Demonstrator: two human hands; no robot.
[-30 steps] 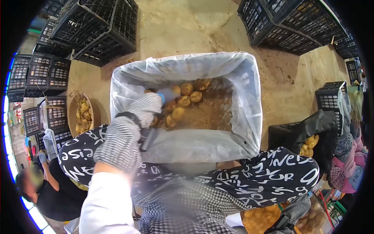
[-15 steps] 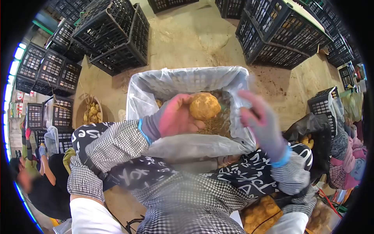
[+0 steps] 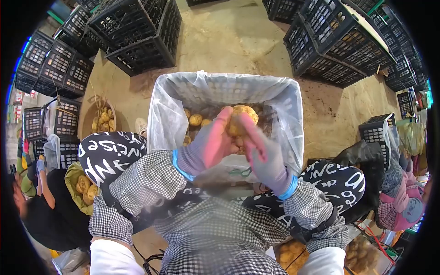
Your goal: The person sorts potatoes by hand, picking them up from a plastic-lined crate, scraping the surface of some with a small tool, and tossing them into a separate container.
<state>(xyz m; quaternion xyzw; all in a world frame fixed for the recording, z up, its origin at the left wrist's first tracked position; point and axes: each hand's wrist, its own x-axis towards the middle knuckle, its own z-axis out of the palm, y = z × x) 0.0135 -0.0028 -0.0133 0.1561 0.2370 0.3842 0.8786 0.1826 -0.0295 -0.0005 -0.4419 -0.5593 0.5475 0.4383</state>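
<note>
A yellow-brown potato point(image 3: 248, 111) is held above a crate lined with white plastic point(image 3: 160, 98). My left hand point(image 3: 211, 143), in a pink and grey glove, grips it from the left. From the right, my right hand point(image 3: 266, 160), gloved alike, has its fingers against the potato; they are slightly blurred and overlap its lower side. Several potatoes point(image 3: 195, 120) lie at the left inside the crate, with dark soil-like bits around them. The crate's near part is partly hidden by my hands.
Black crates stand stacked at upper left point(image 3: 142, 52) and upper right point(image 3: 339, 46). A round tub with potatoes point(image 3: 106, 120) is to the left, near an open sack of potatoes point(image 3: 83, 187). Other people sit at left point(image 3: 57, 215) and right point(image 3: 405, 201). More potatoes point(image 3: 291, 252) lie at lower right.
My right hand has moved left and down from the crate's right side to the potato. The left hand still holds the potato, now slightly higher in view. The view has shifted a little.
</note>
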